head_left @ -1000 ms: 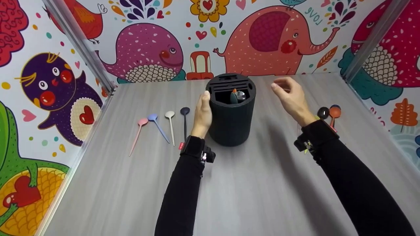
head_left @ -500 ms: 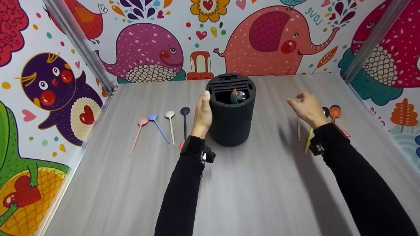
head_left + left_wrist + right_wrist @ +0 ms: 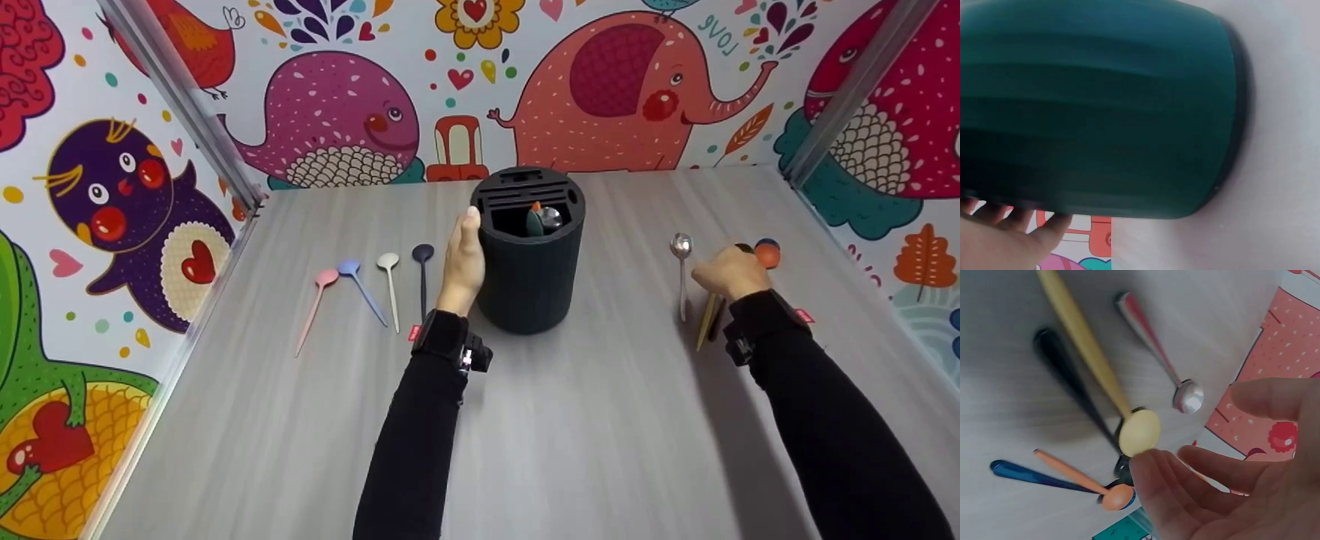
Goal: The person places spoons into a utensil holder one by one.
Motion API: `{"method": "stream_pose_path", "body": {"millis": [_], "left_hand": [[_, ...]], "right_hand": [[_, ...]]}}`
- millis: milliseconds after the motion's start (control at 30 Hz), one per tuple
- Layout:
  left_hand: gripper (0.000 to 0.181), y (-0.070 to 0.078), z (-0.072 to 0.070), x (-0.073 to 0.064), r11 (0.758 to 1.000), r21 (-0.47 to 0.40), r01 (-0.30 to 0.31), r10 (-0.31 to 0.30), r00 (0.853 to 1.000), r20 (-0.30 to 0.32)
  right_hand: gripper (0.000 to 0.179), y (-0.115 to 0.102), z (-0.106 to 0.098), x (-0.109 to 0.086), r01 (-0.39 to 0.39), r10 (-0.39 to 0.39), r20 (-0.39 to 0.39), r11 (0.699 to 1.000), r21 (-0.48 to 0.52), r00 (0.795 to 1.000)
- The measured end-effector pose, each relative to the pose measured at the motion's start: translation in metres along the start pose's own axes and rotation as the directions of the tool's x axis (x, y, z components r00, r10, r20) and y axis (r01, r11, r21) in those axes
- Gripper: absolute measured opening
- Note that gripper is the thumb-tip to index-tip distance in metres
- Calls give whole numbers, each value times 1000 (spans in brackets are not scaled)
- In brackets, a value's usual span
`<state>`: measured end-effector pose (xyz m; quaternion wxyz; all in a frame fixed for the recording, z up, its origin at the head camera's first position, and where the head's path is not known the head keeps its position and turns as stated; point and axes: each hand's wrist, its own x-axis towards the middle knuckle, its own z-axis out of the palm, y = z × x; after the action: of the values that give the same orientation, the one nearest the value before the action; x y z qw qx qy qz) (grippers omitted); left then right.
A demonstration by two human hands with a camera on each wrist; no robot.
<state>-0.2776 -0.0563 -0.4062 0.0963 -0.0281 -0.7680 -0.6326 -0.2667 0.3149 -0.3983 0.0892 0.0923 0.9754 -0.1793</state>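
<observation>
My left hand [image 3: 463,264] rests against the left side of a dark green ribbed cylindrical utensil holder [image 3: 527,289], its fingers [image 3: 1030,239] lying along the wall. In the holder's open compartment a silver spoon [image 3: 551,218] and a green-and-orange utensil [image 3: 535,223] show. At the right, my right hand [image 3: 729,274] is low over several spoons; its fingertips overlap the lower edge of a yellow spoon's bowl [image 3: 1140,432] in the right wrist view. A black spoon [image 3: 1064,371] lies alongside, its bowl partly hidden by the fingers. Beside them are an orange spoon [image 3: 1117,497] and a silver spoon [image 3: 1189,397].
Left of the holder lie a pink spoon [image 3: 325,279], a blue spoon [image 3: 350,268], a white spoon [image 3: 388,261] and a dark navy spoon [image 3: 423,253]. A blue spoon [image 3: 1027,473] lies under the orange one. Printed cartoon walls [image 3: 465,97] bound the grey table [image 3: 540,435].
My right hand has moved right and down from beside the holder to the spoons, uncovering the silver spoon. The left hand and holder have stayed in place.
</observation>
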Motion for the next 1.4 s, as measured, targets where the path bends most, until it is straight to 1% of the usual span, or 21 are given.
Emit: {"method": "stream_pose_path", "body": {"millis": [167,267,400,500,567,633,867,967,1033,1133,1333,1400], "left_hand": [[61,-1,0,0,1000,-6,-16,16,1000,-16],[61,-1,0,0,1000,-11,-28,27,999,-19],[61,-1,1,0,1000,-5,-29,29,999,-24],[62,-2,2,0,1000,2,-20,20,999,-25],[62,-2,2,0,1000,5,-15,15,1000,-22],[63,-3,2,0,1000,2,-12,12,1000,-14],[67,-2,1,0,1000,-5,-12,12,1000,6],[66,-1,1,0,1000,-2,-8,8,1000,4],[66,-1,1,0,1000,-1,-5,5,1000,3],[67,-2,1,0,1000,4,-2,2,1000,-4],[67,-1,1,1,1000,-3,-8,8,1000,-6],[65,-1,1,1,1000,-5,-11,11,1000,-7]], "right_hand": [[19,6,7,1,-25,27,46,999,-33,999],[19,10,11,1,-25,26,51,999,-33,998],[25,16,17,-1,-45,45,70,999,-5,996],[32,20,22,-2,-82,80,104,996,22,991],[33,22,25,-2,-108,103,115,994,32,988],[32,24,27,-2,-113,109,101,993,32,989],[34,27,33,0,-94,94,12,995,7,995],[34,27,34,1,-69,69,-15,998,1,997],[30,28,35,1,-51,51,-29,999,-2,998],[26,28,36,2,-38,38,-34,999,-5,999],[18,28,35,2,-68,67,-13,998,-12,998],[14,27,36,3,-78,78,-20,997,-17,997]]}}
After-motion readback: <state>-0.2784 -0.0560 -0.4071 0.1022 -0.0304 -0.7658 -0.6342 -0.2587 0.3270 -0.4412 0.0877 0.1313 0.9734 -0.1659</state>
